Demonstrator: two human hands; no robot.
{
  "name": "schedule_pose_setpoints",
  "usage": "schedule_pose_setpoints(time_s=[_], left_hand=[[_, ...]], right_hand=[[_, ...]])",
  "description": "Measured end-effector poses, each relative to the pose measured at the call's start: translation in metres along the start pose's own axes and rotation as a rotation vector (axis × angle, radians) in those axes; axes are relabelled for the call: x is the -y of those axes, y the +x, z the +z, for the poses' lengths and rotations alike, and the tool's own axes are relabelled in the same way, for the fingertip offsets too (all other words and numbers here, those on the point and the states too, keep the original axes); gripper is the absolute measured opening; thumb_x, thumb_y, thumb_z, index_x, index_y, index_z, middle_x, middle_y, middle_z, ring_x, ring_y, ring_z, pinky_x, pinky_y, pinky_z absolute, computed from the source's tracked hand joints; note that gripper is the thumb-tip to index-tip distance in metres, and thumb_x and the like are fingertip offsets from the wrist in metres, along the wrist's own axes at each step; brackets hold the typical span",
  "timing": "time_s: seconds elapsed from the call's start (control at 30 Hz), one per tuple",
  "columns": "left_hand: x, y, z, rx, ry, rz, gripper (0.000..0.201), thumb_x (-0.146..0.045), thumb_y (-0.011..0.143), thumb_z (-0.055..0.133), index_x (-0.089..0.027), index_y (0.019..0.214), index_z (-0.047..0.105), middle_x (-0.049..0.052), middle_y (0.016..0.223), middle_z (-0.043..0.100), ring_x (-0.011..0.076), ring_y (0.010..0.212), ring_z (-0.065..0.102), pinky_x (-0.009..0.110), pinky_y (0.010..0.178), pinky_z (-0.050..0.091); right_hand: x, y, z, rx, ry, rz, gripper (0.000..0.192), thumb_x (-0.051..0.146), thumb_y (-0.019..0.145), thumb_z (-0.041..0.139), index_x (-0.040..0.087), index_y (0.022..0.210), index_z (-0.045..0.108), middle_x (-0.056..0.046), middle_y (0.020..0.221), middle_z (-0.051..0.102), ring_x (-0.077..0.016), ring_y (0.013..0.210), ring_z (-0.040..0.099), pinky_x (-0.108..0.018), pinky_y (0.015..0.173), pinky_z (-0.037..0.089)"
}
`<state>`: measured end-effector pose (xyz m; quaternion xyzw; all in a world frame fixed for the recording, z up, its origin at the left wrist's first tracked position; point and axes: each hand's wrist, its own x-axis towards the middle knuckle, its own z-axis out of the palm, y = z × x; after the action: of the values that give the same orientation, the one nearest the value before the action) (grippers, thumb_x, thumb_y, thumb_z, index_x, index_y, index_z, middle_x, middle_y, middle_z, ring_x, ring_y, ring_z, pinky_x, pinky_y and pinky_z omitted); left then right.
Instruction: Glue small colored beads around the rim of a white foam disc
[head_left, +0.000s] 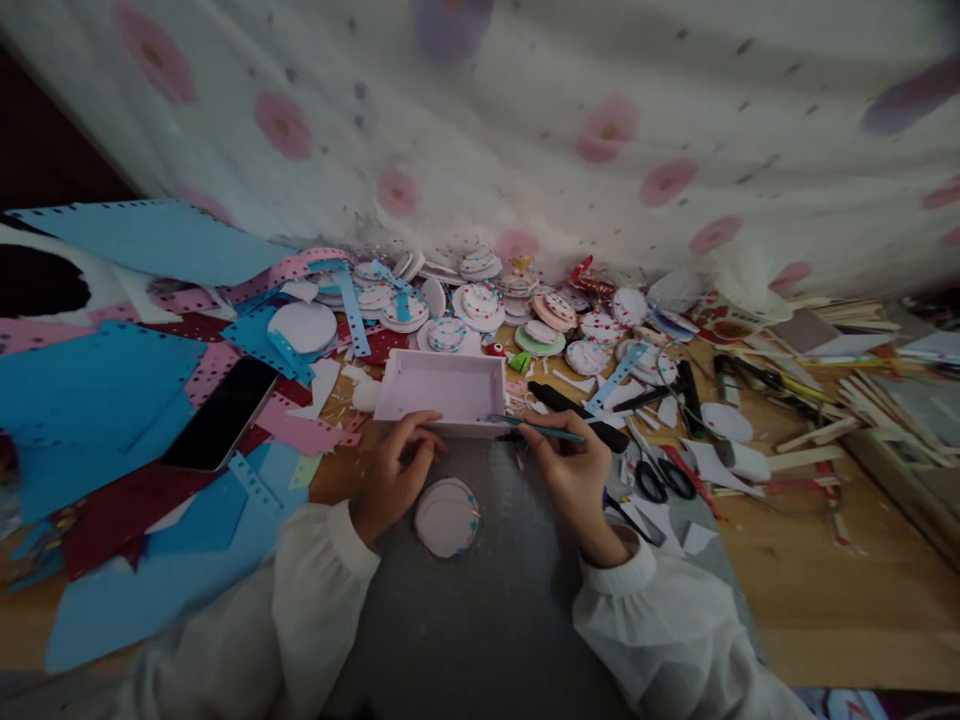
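Observation:
My right hand pinches a pair of slim teal tweezers, pointing left with the tips over the front right corner of a shallow pale box. Small blue specks show near those tips. My left hand holds nothing; its fingers are loosely bent and apart, the index fingertip at the box's front wall. Between my hands, on the dark grey mat, lies a round white disc stack with blue and red beads along its right edge.
Many beaded paper discs are heaped behind the box. To the left are blue sheets and a black phone. On the right lie scissors, a black pen-like tool and wooden sticks. A flowered curtain hangs behind.

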<state>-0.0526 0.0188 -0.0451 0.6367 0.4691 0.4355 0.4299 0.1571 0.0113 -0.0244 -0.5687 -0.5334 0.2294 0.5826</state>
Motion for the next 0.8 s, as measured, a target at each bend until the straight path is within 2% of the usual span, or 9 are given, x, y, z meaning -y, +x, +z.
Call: schedule_pose_setpoints(time_s=[0.2,0.37,0.57,0.7,0.8], left_hand=[[-0.001,-0.001,0.001,0.008,-0.006,-0.007,0.027,-0.019,0.091,0.045,-0.016,0.117,0.053,0.003,0.08,0.067,0.012,0.068,0.062,0.025,0.067,0.051],[-0.003,-0.003,0.001,-0.005,-0.021,0.035,0.031,-0.022,0.092,0.049,-0.016,0.123,0.05,0.002,0.079,0.067,0.0116,0.065,0.062,0.024,0.064,0.052],[-0.007,-0.006,0.002,0.05,0.05,0.109,0.018,-0.025,0.09,0.055,-0.018,0.104,0.063,0.004,0.082,0.07,0.0143,0.074,0.067,0.023,0.066,0.054],[-0.007,-0.007,0.002,0.067,0.15,0.129,0.014,-0.024,0.088,0.057,-0.019,0.098,0.065,0.003,0.082,0.072,0.0143,0.073,0.068,0.024,0.066,0.054],[-0.005,-0.008,0.002,0.062,0.167,0.126,0.012,-0.026,0.088,0.057,-0.018,0.094,0.065,0.003,0.078,0.071,0.0141,0.069,0.067,0.023,0.063,0.054]], right_hand=[[-0.002,-0.001,-0.004,-0.049,-0.011,-0.018,0.008,0.025,0.072,0.072,0.018,0.075,0.068,-0.001,0.069,0.069,-0.0077,0.044,0.045,-0.022,0.041,0.035],[0.005,-0.004,-0.004,-0.085,0.088,-0.014,0.007,0.024,0.072,0.074,0.02,0.074,0.068,-0.002,0.071,0.071,-0.0146,0.062,0.063,-0.025,0.053,0.048],[0.018,-0.018,-0.001,0.089,0.189,0.014,0.005,0.022,0.074,0.072,0.021,0.074,0.068,-0.003,0.074,0.073,-0.0175,0.067,0.067,-0.027,0.053,0.05],[0.02,-0.024,0.001,0.182,0.166,0.008,0.004,0.021,0.075,0.071,0.021,0.075,0.068,-0.004,0.075,0.074,-0.0163,0.065,0.066,-0.025,0.049,0.047],[0.02,-0.026,0.002,0.203,0.158,0.012,0.004,0.02,0.074,0.072,0.02,0.075,0.068,-0.003,0.074,0.073,-0.0147,0.061,0.064,-0.024,0.047,0.045]])
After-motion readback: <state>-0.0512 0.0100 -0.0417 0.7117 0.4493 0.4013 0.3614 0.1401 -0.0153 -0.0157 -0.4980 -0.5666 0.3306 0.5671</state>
